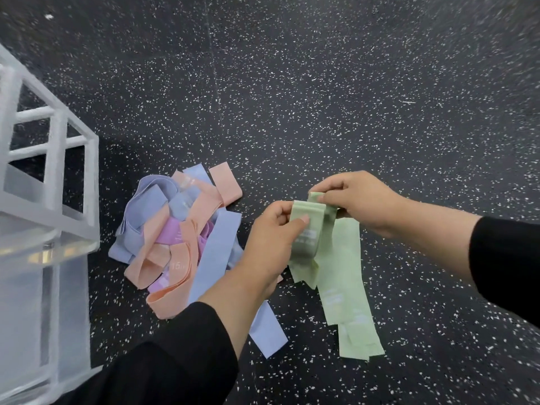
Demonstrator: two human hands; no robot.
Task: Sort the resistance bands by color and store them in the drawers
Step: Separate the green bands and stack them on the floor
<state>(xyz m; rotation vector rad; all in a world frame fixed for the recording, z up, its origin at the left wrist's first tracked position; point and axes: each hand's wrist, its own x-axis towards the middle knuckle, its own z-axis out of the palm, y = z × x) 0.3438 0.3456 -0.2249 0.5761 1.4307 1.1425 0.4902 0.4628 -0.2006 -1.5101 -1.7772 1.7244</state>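
Note:
Both my hands hold a bunch of light green resistance bands [339,258] above the floor. My left hand [271,238] pinches their folded upper part, thumb on top. My right hand [353,200] grips the top fold from the right. The green bands' loose ends hang down toward the floor. To the left lies a mixed pile of bands [181,235]: blue, peach and purple ones tangled together. A white drawer unit [43,182] with translucent drawers stands at the far left.
The floor [321,97] is black rubber with white speckles and stretches out ahead and to the right. One blue band [267,331] lies partly under my left forearm. Both arms wear black sleeves.

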